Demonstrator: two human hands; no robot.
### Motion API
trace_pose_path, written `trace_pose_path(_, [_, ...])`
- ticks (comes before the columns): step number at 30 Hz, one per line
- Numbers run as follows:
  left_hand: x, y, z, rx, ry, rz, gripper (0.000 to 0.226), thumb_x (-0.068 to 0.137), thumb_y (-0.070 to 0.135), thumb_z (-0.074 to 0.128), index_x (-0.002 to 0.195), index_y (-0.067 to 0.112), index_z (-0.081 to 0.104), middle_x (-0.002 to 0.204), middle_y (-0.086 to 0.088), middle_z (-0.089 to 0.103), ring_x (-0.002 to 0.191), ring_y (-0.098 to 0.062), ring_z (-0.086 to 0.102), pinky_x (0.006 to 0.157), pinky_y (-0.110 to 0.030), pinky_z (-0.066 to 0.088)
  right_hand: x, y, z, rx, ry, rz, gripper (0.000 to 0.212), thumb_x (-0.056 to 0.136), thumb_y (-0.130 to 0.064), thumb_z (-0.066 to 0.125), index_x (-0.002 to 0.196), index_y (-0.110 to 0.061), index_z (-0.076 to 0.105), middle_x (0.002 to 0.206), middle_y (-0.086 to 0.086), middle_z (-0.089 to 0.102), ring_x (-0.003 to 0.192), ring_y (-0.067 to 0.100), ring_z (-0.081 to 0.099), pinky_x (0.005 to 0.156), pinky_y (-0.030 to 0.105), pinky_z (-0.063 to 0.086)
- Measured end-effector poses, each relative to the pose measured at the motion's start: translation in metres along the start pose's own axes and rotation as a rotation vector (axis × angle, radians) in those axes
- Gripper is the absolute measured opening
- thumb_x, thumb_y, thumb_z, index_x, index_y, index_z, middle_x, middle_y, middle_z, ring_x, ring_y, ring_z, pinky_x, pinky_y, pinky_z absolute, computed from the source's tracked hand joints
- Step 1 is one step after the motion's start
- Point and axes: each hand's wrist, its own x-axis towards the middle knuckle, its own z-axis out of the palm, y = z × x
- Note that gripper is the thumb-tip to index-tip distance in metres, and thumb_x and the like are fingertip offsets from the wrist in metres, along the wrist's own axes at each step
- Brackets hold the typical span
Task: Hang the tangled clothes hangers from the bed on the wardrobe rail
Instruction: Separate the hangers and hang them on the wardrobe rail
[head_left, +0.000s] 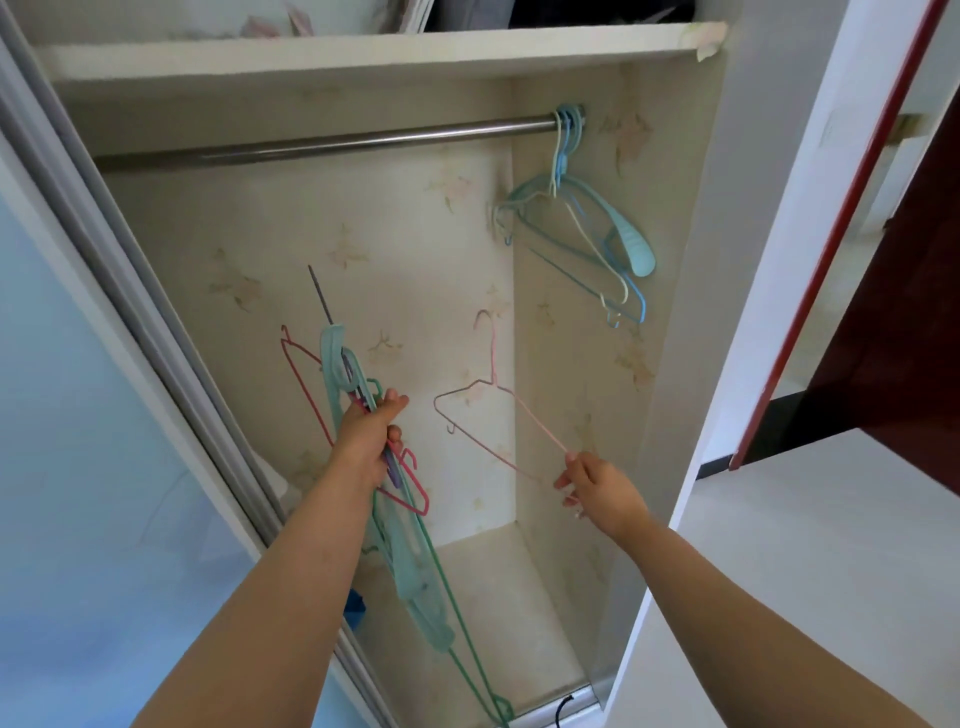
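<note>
My left hand (371, 439) grips a bunch of tangled hangers (405, 551): teal plastic, red wire, green wire and a purple one, hanging down inside the wardrobe. My right hand (592, 488) pinches the lower corner of a single pink wire hanger (488, 410), held apart from the bunch with its hook pointing up. The metal wardrobe rail (322, 143) runs across above both hands. At its right end hang several blue, teal and cream hangers (587, 228).
A white shelf (363, 52) sits above the rail. The sliding door frame (156, 322) is at the left, the wardrobe side wall (691, 312) at the right. A dark red door (883, 338) stands open beyond. A blue object (356, 608) lies low by my left arm.
</note>
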Motion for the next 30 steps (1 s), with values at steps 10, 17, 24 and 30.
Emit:
trace_pose_path(10, [-0.002,0.032,0.017,-0.038,-0.174,0.027,0.015,0.099,0.021,0.052,0.085,0.020,0.046,0.079,-0.004,0.071,0.032,-0.002,0.033,0.034,-0.012,0.029,0.058,-0.158,-0.047,-0.310,0.559,-0.361,0.057,0.094,-0.051,0.018,0.090,-0.009,0.057,0.085,0.012,0.072,0.079,0.036,0.067,0.070,0.040,0.053])
trace_pose_path(17, [-0.011,0.047,0.023,-0.087,-0.300,0.055,0.017,0.099,0.031,0.048,0.088,0.018,0.051,0.042,0.009,0.031,0.030,-0.002,0.024,0.033,-0.013,0.020,0.097,-0.184,-0.076,-0.405,0.430,-0.089,0.044,0.101,-0.029,0.028,0.113,-0.002,0.060,0.115,0.022,0.064,0.110,0.039,0.058,0.090,0.039,0.045])
trace_pose_path(24, [-0.017,0.045,0.004,-0.051,-0.390,0.085,0.026,0.101,0.033,0.043,0.114,0.016,0.058,0.041,0.010,0.026,0.031,0.000,0.021,0.035,-0.014,0.018,0.113,-0.148,-0.096,-0.172,0.478,0.086,0.037,0.097,-0.021,0.034,0.118,-0.001,0.057,0.116,0.021,0.064,0.111,0.037,0.060,0.094,0.041,0.046])
trace_pose_path(30, [-0.025,0.042,0.002,-0.086,-0.461,0.043,0.025,0.101,0.031,0.039,0.108,0.016,0.059,0.038,0.011,0.025,0.030,0.001,0.021,0.034,-0.013,0.019,0.065,-0.111,-0.036,-0.047,0.843,-0.086,0.050,0.085,-0.018,0.058,0.130,-0.003,0.043,0.129,0.019,0.046,0.117,0.037,0.045,0.095,0.042,0.036])
